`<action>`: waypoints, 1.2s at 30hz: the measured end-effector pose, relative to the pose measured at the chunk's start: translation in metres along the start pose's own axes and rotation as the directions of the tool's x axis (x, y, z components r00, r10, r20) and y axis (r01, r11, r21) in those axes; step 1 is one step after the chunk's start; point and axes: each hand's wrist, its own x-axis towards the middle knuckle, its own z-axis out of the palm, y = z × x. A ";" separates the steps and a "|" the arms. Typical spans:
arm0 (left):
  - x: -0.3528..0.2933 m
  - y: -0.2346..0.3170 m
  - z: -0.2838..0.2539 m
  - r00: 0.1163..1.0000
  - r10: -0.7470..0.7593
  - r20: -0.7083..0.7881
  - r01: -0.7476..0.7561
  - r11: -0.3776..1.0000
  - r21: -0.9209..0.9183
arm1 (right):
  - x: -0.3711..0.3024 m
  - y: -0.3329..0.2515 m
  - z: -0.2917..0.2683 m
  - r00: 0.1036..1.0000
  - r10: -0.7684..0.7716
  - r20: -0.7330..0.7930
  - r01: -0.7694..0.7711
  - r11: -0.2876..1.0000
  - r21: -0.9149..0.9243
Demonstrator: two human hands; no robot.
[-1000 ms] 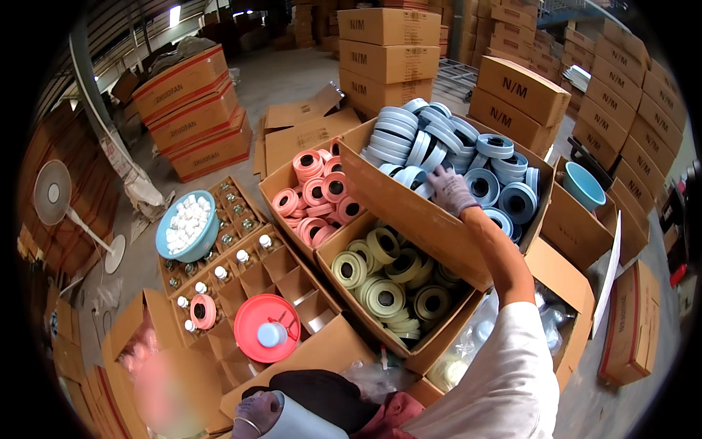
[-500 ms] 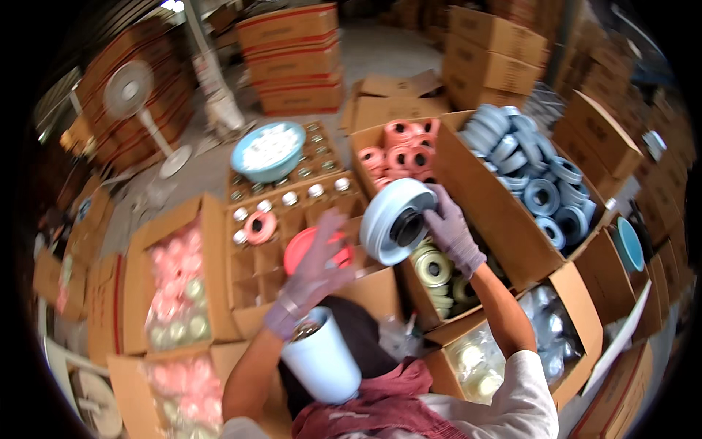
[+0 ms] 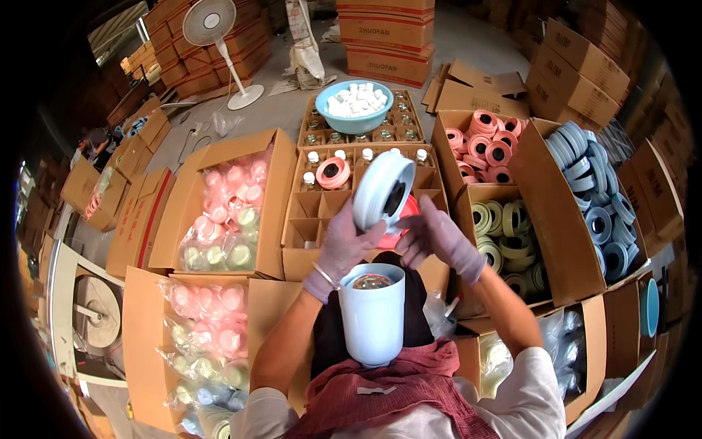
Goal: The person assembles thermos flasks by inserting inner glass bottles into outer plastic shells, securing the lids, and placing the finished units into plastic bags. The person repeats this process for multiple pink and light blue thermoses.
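Over the divided carton, my left hand (image 3: 348, 239) grips a light-blue ring-shaped plastic top (image 3: 382, 192) with a black centre, tilted on its edge. Just right of it is my right hand (image 3: 444, 240), its gloved fingers bent but apart, with nothing seen in them. Below both hands a light-blue cylindrical container (image 3: 372, 318) stands upright in my lap; a shiny rounded glass end (image 3: 371, 282) shows inside its mouth. Behind the hands lies a red round part (image 3: 401, 221), partly hidden. A pink ring (image 3: 333, 173) sits among capped bottles in the divided carton (image 3: 316, 208).
A blue basin (image 3: 333, 121) of small white pieces rests on a far bottle carton. To the right are cartons of pink rings (image 3: 479, 146), cream rings (image 3: 504, 235) and blue rings (image 3: 599, 219). Bagged pink and green parts (image 3: 232, 196) fill cartons at left. A fan (image 3: 232, 73) stands behind.
The light-blue top has passed from my right hand to my left hand. My right hand has let go and stays beside it. The whole view has also shifted.
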 end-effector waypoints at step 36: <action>-0.068 -0.080 -0.046 0.818 0.119 0.562 -0.286 0.933 0.218 | 0.061 0.130 0.027 0.876 -0.480 0.046 0.474 0.839 -0.267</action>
